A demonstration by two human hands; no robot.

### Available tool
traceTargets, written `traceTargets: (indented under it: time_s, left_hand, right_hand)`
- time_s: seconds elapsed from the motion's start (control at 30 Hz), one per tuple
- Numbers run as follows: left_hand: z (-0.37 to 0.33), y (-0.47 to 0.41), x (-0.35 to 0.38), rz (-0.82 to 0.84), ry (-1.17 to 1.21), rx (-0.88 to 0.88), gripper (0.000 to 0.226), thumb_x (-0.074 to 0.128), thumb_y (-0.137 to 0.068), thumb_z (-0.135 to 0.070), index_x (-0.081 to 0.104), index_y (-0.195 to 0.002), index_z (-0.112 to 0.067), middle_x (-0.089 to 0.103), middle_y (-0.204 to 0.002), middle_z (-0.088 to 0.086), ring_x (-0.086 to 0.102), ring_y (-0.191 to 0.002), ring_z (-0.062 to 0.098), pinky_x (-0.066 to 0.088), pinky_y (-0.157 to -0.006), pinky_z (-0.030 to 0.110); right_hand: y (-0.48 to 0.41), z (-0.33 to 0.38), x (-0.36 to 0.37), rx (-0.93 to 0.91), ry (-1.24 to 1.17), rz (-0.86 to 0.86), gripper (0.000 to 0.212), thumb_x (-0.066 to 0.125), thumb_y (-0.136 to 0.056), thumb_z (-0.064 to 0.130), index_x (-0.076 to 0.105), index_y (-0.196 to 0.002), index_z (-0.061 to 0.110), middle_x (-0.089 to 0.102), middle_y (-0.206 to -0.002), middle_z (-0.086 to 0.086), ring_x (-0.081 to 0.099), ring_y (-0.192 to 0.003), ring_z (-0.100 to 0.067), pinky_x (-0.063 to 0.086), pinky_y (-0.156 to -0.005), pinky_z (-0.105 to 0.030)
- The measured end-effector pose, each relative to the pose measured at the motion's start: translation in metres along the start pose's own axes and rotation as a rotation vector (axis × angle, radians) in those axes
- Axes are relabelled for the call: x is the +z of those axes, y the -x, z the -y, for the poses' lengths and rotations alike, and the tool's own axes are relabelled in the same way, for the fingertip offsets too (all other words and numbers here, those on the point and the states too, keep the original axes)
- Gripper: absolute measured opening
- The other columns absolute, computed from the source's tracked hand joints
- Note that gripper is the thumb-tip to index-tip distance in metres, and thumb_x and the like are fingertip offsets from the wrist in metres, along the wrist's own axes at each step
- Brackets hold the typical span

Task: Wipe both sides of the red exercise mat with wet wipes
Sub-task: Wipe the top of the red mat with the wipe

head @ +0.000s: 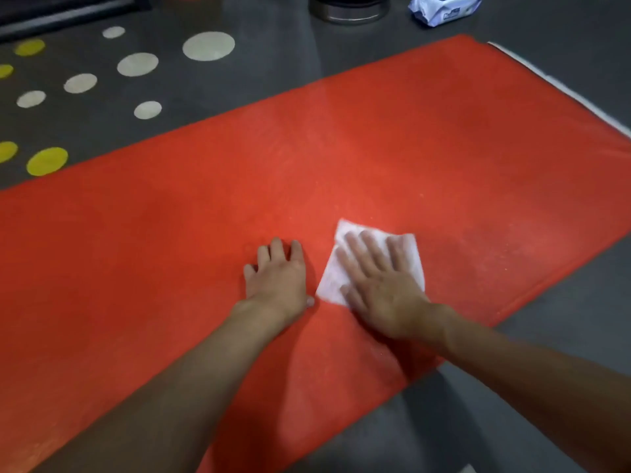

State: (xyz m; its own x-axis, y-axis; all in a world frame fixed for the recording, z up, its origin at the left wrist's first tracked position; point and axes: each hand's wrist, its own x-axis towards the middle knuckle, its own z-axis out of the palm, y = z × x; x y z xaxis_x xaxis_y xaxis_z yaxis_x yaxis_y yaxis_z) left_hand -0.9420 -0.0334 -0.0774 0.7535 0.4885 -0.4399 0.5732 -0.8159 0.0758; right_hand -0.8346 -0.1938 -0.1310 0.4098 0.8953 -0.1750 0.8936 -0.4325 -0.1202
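Both bare forearms reach in from the bottom edge; left hand (277, 273) flat mid-frame, right hand (379, 285) just beside it, fingers (370, 247) spread flat, blurred.

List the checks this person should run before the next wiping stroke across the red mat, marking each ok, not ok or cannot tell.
1. The wet wipe lies spread under the right hand, whose fingers are straight: ok.
2. The left hand rests palm down on the red mat beside the wipe, steadying it: ok.
3. The mat lies flat on the floor where it shows: ok.
4. The pack of wipes sits on the floor beyond the mat's far edge, ready for a fresh one: ok.
5. Wipe clean and wet enough: cannot tell, it is blurred.
6. Underside of the mat wiped: cannot tell, it is hidden.
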Motion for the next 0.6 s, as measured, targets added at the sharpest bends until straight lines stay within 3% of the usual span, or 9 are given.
traceTargets:
  time_s: [0.1,0.17,0.23,0.27,0.33,0.43,0.47,0.6]
  left_hand:
    - [0.001,0.004,0.001,0.198,0.055,0.015,0.125,0.077,-0.074,-0.052,-0.012,-0.156,-0.019,-0.022,-0.16,0.019,-0.012,-0.148,0.038,0.007,-0.119,0.052]
    - [0.003,0.011,0.008,0.239,0.036,0.033,0.136,0.08,-0.07,-0.056,-0.021,-0.153,-0.021,-0.036,-0.155,0.018,-0.023,-0.147,0.035,-0.003,-0.121,0.049]
    - [0.004,0.015,0.012,0.184,0.049,0.036,0.137,0.082,-0.069,-0.054,-0.021,-0.153,-0.023,-0.036,-0.154,0.017,-0.025,-0.147,0.033,-0.005,-0.121,0.048]
    - [0.004,0.016,0.013,0.151,0.052,0.035,0.136,0.082,-0.069,-0.053,-0.02,-0.154,-0.023,-0.034,-0.156,0.017,-0.023,-0.147,0.033,-0.004,-0.122,0.048]
    - [0.005,0.018,0.012,0.112,0.035,0.042,0.134,0.082,-0.068,-0.054,-0.016,-0.155,-0.023,-0.028,-0.158,0.018,-0.018,-0.149,0.034,0.0,-0.122,0.049]
    - [0.01,0.023,0.015,0.107,0.054,0.005,0.128,0.077,-0.069,-0.062,-0.013,-0.155,-0.031,-0.025,-0.16,0.015,-0.018,-0.148,0.037,0.003,-0.118,0.059]
    - [0.013,0.026,0.017,0.116,0.075,-0.028,0.126,0.075,-0.069,-0.065,-0.013,-0.154,-0.035,-0.026,-0.16,0.015,-0.019,-0.147,0.039,0.004,-0.116,0.064]
    - [0.023,0.035,0.018,0.159,0.106,-0.048,0.123,0.075,-0.071,-0.063,-0.012,-0.154,-0.038,-0.027,-0.159,0.013,-0.022,-0.148,0.034,0.005,-0.115,0.066]
  right_hand:
    - [0.019,-0.006,0.005,-0.273,0.075,0.024,0.061,0.021,-0.102,0.049,0.018,-0.158,0.024,0.008,-0.166,-0.003,0.004,-0.153,-0.027,0.002,-0.12,-0.056]
    - [0.013,-0.028,-0.002,-0.163,0.06,-0.025,0.06,0.017,-0.101,0.05,0.021,-0.157,0.028,0.013,-0.165,0.0,0.008,-0.152,-0.024,0.006,-0.12,-0.054]
    - [0.014,-0.03,-0.003,0.101,-0.006,-0.036,0.065,0.008,-0.099,0.051,0.012,-0.158,0.026,0.007,-0.166,-0.002,0.0,-0.153,-0.025,0.001,-0.12,-0.056]
    - [0.018,-0.019,0.0,0.148,-0.01,-0.022,0.068,0.006,-0.097,0.051,0.007,-0.158,0.022,0.002,-0.166,-0.004,-0.006,-0.152,-0.028,0.0,-0.119,-0.058]
    - [0.038,0.01,0.01,0.016,0.014,-0.018,0.069,0.014,-0.1,0.049,0.013,-0.158,0.013,0.005,-0.165,-0.011,-0.001,-0.151,-0.035,0.006,-0.118,-0.064]
    - [0.058,0.003,0.015,-0.266,0.104,0.005,0.063,0.025,-0.102,0.049,0.022,-0.157,0.018,0.014,-0.165,-0.006,0.01,-0.152,-0.029,0.007,-0.12,-0.055]
    - [0.055,-0.009,0.013,-0.253,0.115,-0.018,0.062,0.025,-0.102,0.05,0.021,-0.157,0.021,0.015,-0.165,-0.003,0.011,-0.152,-0.026,0.006,-0.12,-0.052]
    - [0.06,-0.005,0.016,0.129,0.002,-0.063,0.067,0.013,-0.1,0.051,0.01,-0.157,0.017,0.007,-0.166,-0.008,-0.003,-0.152,-0.026,-0.004,-0.118,-0.053]
